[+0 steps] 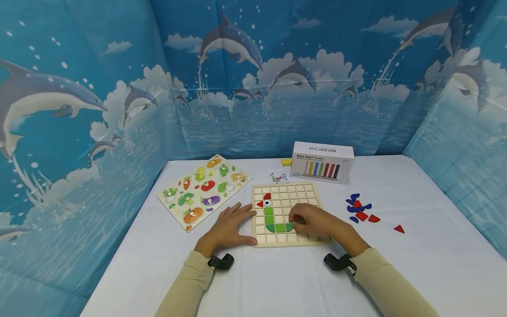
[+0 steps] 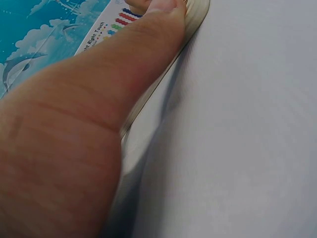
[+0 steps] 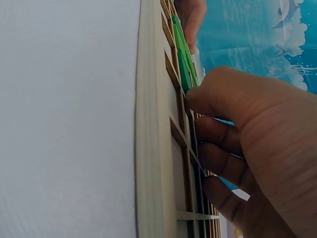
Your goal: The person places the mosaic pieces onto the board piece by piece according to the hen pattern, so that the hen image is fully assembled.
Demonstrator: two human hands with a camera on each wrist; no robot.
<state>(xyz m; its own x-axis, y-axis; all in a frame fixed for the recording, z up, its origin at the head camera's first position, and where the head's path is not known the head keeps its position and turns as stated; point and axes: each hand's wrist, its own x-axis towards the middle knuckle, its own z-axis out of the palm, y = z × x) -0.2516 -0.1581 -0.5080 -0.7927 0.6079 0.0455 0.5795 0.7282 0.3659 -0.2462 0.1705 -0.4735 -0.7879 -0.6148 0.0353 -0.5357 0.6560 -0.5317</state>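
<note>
A wooden grid board (image 1: 293, 244) lies on the white table with flat pieces in its cells. Green squares (image 1: 269, 215) and curved green pieces run down and then right. Above them are an eye piece (image 1: 267, 203), a red triangle (image 1: 259, 204) and a red quarter circle (image 1: 267, 196). My left hand (image 1: 231, 226) is spread at the board's left edge, fingertips and thumb against it. Curled over the board, my right hand (image 1: 314, 220) pinches a green quarter-circle piece (image 1: 290, 227) at the row's right end. In the right wrist view its thumb (image 3: 203, 96) touches green.
Loose blue pieces (image 1: 355, 219) and red pieces (image 1: 373, 219) lie right of the board, with a red triangle (image 1: 399, 229) farther out. Behind it are a pattern card (image 1: 279, 176), a yellow block (image 1: 286, 162) and a white box (image 1: 322, 162). A vegetable puzzle (image 1: 206, 189) lies left.
</note>
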